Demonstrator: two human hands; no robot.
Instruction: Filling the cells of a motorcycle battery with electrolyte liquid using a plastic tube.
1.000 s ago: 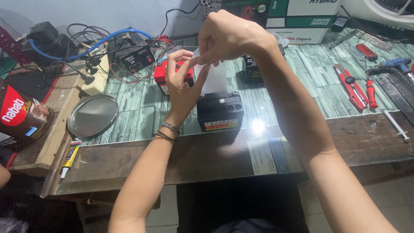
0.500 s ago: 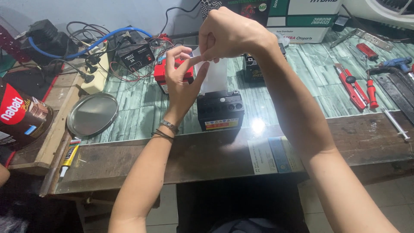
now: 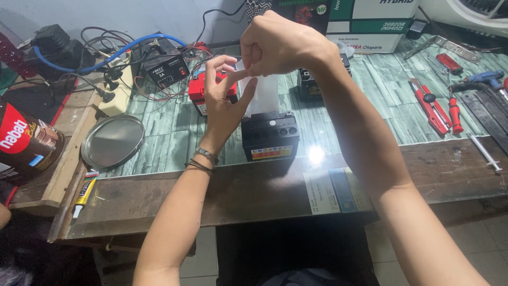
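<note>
Above the table's (image 3: 174, 132) front-middle, your left hand (image 3: 225, 100) and right hand (image 3: 275, 45) pinch a translucent white container (image 3: 264, 95) upended on the black battery (image 3: 270, 135), fingers pressed together to steady it.

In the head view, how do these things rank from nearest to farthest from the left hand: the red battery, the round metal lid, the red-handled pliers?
From the left hand:
1. Red battery, just behind the hand, partly hidden by it.
2. Round metal lid, on the left of the bench.
3. Red-handled pliers, far on the right, beyond the right arm.
</note>
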